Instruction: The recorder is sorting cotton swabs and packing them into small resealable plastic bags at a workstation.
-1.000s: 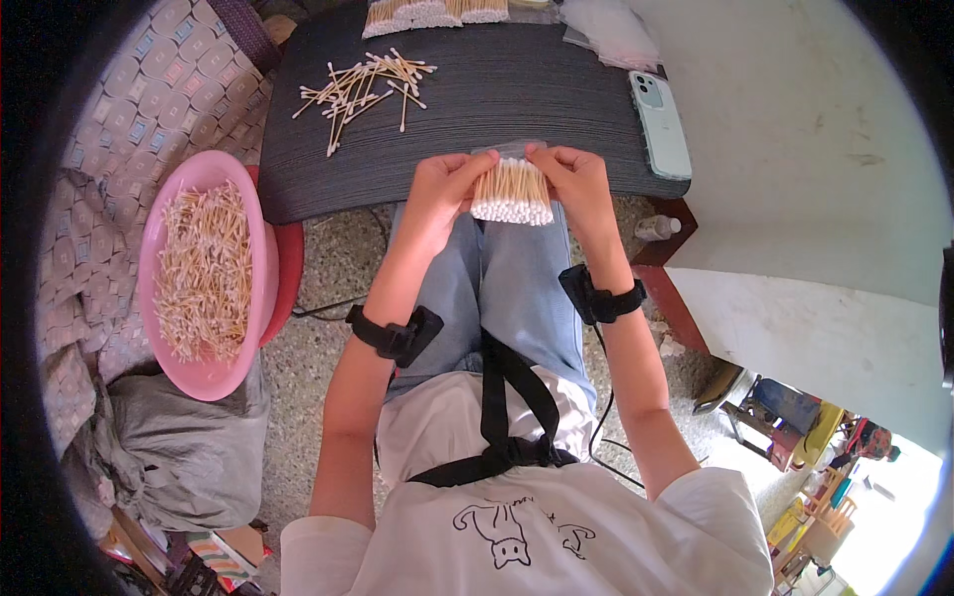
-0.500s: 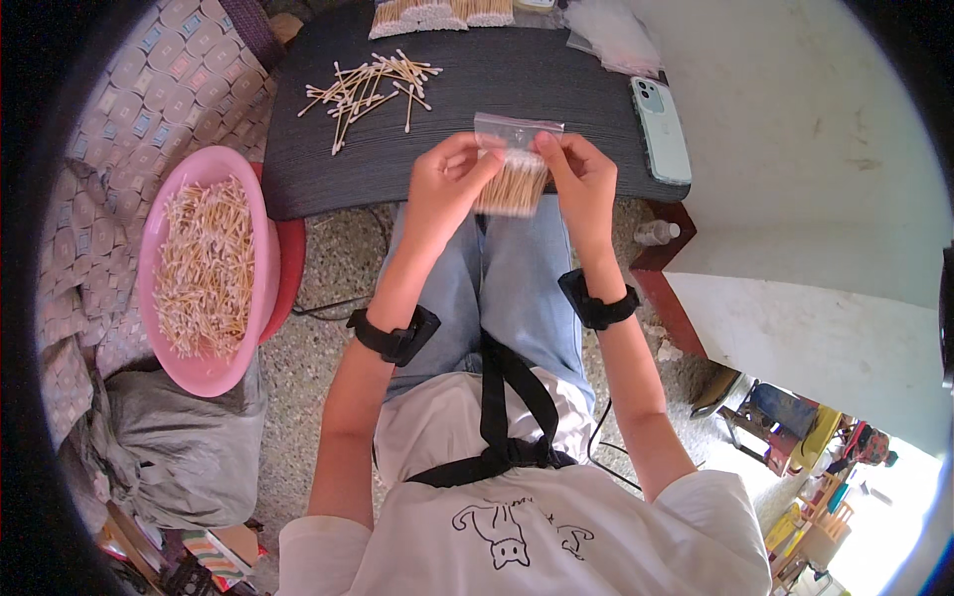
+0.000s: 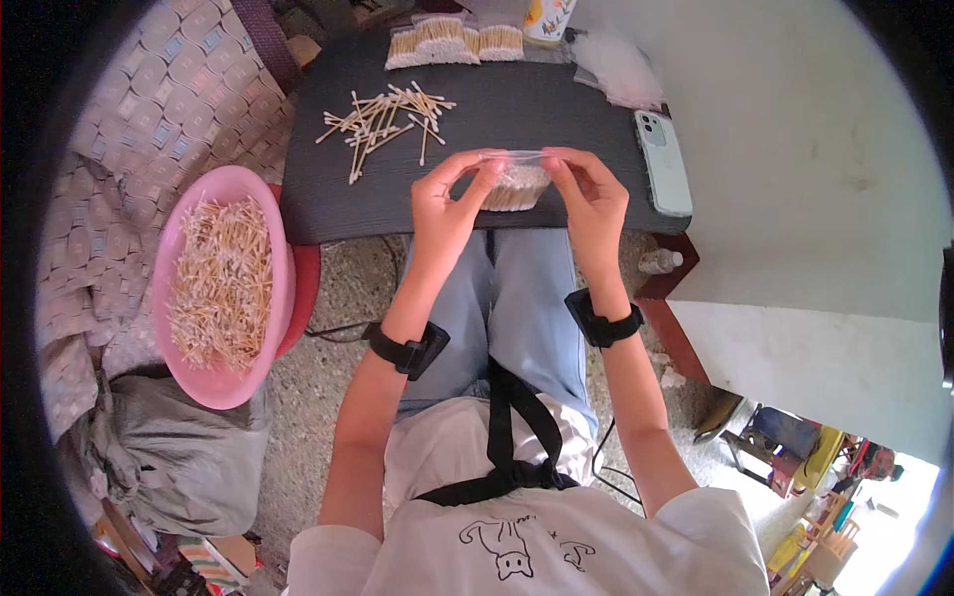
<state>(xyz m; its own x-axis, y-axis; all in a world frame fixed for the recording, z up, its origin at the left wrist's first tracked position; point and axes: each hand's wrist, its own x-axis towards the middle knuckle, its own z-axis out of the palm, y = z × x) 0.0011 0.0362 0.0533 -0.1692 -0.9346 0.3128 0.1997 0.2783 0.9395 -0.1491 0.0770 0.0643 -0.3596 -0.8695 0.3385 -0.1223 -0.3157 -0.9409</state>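
Observation:
A small clear zip bag (image 3: 515, 189) full of cotton swabs is held between my two hands, over the near edge of the dark table. My left hand (image 3: 452, 199) pinches its upper left corner, thumb towards me. At the upper right corner my right hand (image 3: 588, 199) grips it the same way. The bag's top strip runs between my fingertips, and the swabs' white tips show just below it. Whether the strip is sealed I cannot tell. Loose cotton swabs (image 3: 388, 119) lie in a scattered heap on the table beyond my left hand.
Filled swab bags (image 3: 452, 42) lie at the table's far edge, beside a patterned cup (image 3: 548, 18). Clear empty bags (image 3: 618, 70) and a pale phone (image 3: 663, 164) are at the right. A pink basin (image 3: 171, 328) of swabs stands left, on a red stool (image 3: 307, 288).
The bag's top has tipped, so the upper strip now looks narrow and the swabs appear foreshortened. Both hands stay on its corners. The whole view has shifted, showing more of the table's far side.

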